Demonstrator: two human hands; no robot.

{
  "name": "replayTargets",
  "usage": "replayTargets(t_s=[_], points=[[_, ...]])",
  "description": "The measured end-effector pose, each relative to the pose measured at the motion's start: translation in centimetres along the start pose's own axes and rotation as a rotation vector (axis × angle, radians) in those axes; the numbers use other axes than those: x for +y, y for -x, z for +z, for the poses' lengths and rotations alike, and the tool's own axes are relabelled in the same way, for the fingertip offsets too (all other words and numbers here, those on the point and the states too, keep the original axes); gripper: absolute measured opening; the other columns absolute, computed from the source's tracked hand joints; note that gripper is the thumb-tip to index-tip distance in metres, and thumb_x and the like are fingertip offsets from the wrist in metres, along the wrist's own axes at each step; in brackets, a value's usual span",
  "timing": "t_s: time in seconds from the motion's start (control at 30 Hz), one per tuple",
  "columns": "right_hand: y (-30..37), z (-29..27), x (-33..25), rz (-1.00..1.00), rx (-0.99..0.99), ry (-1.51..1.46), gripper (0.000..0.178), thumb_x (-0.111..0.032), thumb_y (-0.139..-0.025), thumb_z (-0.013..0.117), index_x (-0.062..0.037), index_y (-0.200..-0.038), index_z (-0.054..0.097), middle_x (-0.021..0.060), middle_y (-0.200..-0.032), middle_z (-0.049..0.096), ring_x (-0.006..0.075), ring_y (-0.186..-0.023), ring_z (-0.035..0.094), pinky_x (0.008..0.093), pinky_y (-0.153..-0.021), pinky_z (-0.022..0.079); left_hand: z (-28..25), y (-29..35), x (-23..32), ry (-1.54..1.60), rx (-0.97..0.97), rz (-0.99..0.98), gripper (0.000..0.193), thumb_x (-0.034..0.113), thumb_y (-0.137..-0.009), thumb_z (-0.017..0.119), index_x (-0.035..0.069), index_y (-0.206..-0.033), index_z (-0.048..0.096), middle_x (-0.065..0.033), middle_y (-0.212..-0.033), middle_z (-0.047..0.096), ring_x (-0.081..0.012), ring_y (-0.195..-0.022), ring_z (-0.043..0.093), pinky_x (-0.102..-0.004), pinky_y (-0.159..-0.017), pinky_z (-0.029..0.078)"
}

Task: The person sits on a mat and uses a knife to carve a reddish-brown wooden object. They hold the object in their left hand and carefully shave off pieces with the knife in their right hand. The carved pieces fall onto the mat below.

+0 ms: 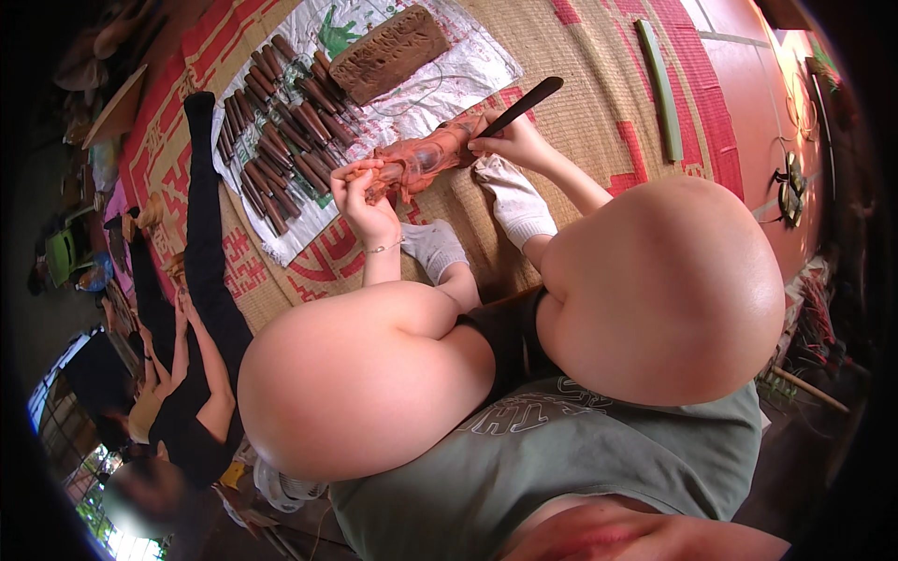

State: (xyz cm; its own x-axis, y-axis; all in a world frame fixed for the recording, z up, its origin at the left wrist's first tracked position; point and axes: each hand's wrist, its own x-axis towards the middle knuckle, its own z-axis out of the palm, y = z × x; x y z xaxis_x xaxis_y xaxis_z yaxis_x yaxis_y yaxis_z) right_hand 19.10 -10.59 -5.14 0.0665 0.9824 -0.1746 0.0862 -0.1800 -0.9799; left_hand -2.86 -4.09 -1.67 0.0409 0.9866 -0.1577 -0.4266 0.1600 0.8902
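A reddish-brown carved wooden figure [426,161] is held out in front of my feet, above the mat. My left hand [367,204] has its fingers around the figure's near left end. At the other end, my right hand [514,142] grips a long dark tool [531,105]. The tool's flat end points up and away to the right. Its working end is hidden at the figure, so I cannot tell its exact kind. The right hand's fingers are close against the figure's far right end.
A white printed sheet [477,58] carries several wooden-handled carving tools [281,140] and a rough brown block [391,54]. A pale green strip [660,92] lies on the woven mat [589,103]. At left, another person in dark clothes [201,402] sits with a leg stretched along the mat.
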Motion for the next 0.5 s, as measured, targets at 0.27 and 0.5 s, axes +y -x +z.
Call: replayTargets(t_s=[0.27,0.5], points=[[-0.5,-0.1,1.9,0.015,0.003,-0.195,0.009,0.0,-0.075,0.065,-0.0004,-0.074,0.056,0.004,-0.074,0.061,0.0081,-0.071,0.058,0.0222,-0.064,0.047,-0.2,0.0,0.1,-0.014,0.014,0.005,0.014,0.002,-0.074,0.043,0.0,-0.087,0.047,-0.0118,-0.081,0.055,-0.021,-0.082,0.054,-0.0342,-0.08,0.044],[0.0,-1.3,1.5,-0.082,0.135,-0.03,0.01,-0.002,-0.074,0.066,-0.0015,-0.072,0.057,0.0002,-0.069,0.056,0.0063,-0.067,0.051,0.0224,-0.061,0.042,0.5,0.1,0.4,-0.091,0.048,0.025,0.011,0.001,-0.074,0.044,0.001,-0.084,0.048,-0.0112,-0.08,0.055,-0.0206,-0.078,0.056,-0.033,-0.078,0.044]])
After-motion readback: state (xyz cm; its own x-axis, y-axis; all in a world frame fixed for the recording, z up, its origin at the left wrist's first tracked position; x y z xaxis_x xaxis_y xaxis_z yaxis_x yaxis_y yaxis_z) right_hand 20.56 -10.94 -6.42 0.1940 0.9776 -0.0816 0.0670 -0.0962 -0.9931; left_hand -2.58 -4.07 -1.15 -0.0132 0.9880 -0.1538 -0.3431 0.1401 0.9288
